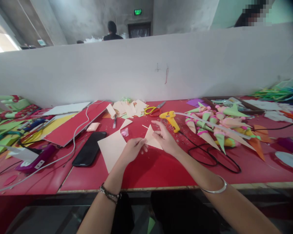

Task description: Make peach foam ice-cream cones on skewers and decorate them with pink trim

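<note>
Between my two hands is a small cream sheet of paper [153,142], its top corner pointing up above the red tabletop. My left hand [134,149] pinches the paper's left edge, fingers closed. On the paper's right side, my right hand [166,138] grips it with the lower fingers and thumb, while the index finger stretches out above. A larger cream sheet [111,149] lies flat beside my left forearm, with a small cream triangle [126,123] and a pinkish scrap [124,132] by its top corner. Behind my right hand lies a yellow glue gun [170,120].
A black phone [89,149] lies left of the larger sheet. Scissors [154,109], a cutter knife [115,121] and cut cream pieces [129,109] are at the back. Paper cones [216,125] are heaped at right, near a looping black cord [215,159]. A white cable [74,143] crosses the left.
</note>
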### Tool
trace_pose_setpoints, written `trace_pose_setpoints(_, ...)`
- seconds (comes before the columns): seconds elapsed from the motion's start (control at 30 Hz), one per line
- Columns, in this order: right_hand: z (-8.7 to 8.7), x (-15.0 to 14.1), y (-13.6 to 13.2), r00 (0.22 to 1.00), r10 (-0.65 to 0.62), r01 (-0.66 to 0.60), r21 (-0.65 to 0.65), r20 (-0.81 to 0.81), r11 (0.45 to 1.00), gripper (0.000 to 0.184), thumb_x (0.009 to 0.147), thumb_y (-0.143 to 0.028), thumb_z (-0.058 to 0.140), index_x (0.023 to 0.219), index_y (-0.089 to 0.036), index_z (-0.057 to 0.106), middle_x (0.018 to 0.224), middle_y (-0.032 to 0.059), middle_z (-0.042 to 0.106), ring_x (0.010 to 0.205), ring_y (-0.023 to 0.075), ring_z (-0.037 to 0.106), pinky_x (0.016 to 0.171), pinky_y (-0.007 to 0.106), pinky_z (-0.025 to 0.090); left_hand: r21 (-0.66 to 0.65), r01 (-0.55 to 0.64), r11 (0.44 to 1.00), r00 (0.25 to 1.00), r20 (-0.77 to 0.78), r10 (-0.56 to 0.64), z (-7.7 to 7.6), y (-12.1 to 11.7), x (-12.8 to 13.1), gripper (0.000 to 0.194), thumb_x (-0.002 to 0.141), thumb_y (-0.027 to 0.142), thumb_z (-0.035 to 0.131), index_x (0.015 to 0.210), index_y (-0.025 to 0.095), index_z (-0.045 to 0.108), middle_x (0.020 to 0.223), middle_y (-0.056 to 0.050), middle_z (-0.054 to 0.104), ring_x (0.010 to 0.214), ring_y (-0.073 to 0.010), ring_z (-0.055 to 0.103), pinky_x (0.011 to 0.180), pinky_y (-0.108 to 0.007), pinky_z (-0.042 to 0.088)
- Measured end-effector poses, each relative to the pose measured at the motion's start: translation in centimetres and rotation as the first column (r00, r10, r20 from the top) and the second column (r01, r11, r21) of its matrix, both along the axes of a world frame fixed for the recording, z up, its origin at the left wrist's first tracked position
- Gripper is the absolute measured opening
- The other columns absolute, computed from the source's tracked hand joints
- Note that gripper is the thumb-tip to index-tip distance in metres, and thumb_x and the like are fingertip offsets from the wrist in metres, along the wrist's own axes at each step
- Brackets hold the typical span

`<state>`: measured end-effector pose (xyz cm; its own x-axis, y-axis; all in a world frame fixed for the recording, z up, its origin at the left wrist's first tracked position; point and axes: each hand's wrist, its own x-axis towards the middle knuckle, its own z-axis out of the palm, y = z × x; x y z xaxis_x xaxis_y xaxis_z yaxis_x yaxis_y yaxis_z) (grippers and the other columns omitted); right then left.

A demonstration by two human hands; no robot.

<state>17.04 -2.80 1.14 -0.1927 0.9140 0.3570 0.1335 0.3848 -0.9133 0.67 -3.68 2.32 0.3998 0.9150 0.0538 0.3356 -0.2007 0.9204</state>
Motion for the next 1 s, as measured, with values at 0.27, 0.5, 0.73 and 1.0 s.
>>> trace_pose_setpoints(0.27, 1.2, 0.2, -0.5, 0.971, 0.181, -0.214, 0.231, 0.157, 0.949, 0.024, 0.081, -0.019, 0.042, 0.096, -0.022, 0.061, 0.092, 0.0048, 0.06, 0.089, 0.0164, 0.055, 0.081, 0.032, 0.042, -0.072, -0.059, 0.996, 0.988, 0.136, 0.068, 0.5, 0.0, -0.6, 0.034, 0.078, 0.04, 0.043, 0.059, 0.014, 0.054, 0.052, 0.0, 0.055, 0.047, -0.0086, 0.046, 0.051, -0.021, 0.037)
trace_pose_setpoints(0.5, 0.9, 0.3, -0.4, 0.979, 0.156, -0.173, 0.122, 0.134, 0.977, 0.018, 0.075, -0.035, 0.055, 0.075, -0.02, 0.066, 0.076, 0.003, 0.064, 0.076, 0.0167, 0.057, 0.075, 0.031, 0.043, -0.096, 0.012, 0.995, 0.988, 0.155, 0.003, 0.3, 0.1, -0.3, 0.031, 0.076, 0.032, 0.041, 0.057, 0.013, 0.056, 0.054, -0.002, 0.056, 0.052, -0.0104, 0.05, 0.055, -0.023, 0.039)
trace_pose_setpoints(0.73, 0.7, -0.1, -0.4, 0.996, 0.09, -0.091, -0.044, -0.017, 0.995, 0.018, 0.071, -0.033, 0.057, 0.063, -0.017, 0.053, 0.059, -0.0024, 0.057, 0.057, 0.0123, 0.054, 0.057, 0.025, 0.041, 0.038, 0.052, 0.998, 0.997, 0.056, -0.054, -0.2, -0.2, 0.0, 0.032, 0.08, 0.038, 0.038, 0.07, 0.014, 0.056, 0.064, -0.001, 0.055, 0.054, -0.0103, 0.048, 0.057, -0.023, 0.039)
trace_pose_setpoints(1.0, 0.4, -0.6, -0.4, 0.98, 0.122, -0.144, -0.142, -0.155, 0.979, 0.023, 0.071, -0.027, 0.055, 0.08, -0.022, 0.034, 0.054, -0.0072, 0.055, 0.048, 0.0113, 0.054, 0.052, 0.025, 0.042, 0.002, 0.069, 0.998, 0.996, 0.063, -0.069, 0.1, -0.6, 0.5, 0.036, 0.083, 0.039, 0.032, 0.069, 0.014, 0.053, 0.064, -0.001, 0.053, 0.056, -0.0105, 0.049, 0.056, -0.023, 0.041)
